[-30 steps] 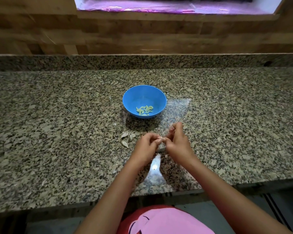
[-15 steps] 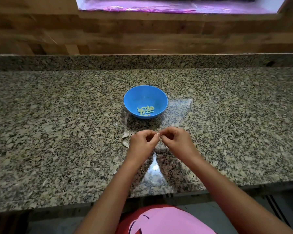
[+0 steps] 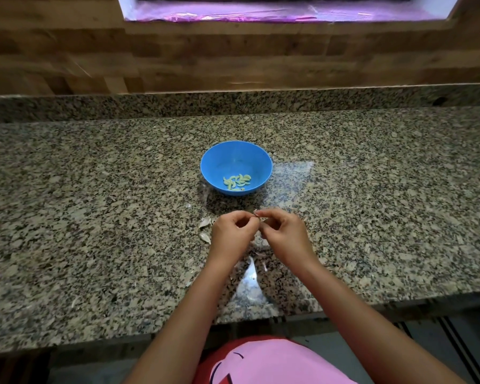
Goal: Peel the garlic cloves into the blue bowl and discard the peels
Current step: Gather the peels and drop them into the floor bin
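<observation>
A blue bowl point(image 3: 234, 156) stands on the granite counter with several peeled, pale green garlic cloves point(image 3: 237, 182) at its bottom. Just in front of it my left hand point(image 3: 230, 235) and my right hand point(image 3: 284, 235) meet fingertip to fingertip. Together they pinch one small garlic clove point(image 3: 257, 214), mostly hidden by the fingers. Two unpeeled cloves point(image 3: 204, 222) lie on the counter just left of my left hand.
Thin bits of peel point(image 3: 264, 266) lie scattered on the counter under and near my wrists. The counter's front edge point(image 3: 178, 328) runs below my forearms. A raised granite ledge and a wooden wall stand behind the bowl.
My right hand's fingers, raised a second ago, have curled down to meet the left hand. Both hands have shifted slightly toward the bowl. The bowl has not moved.
</observation>
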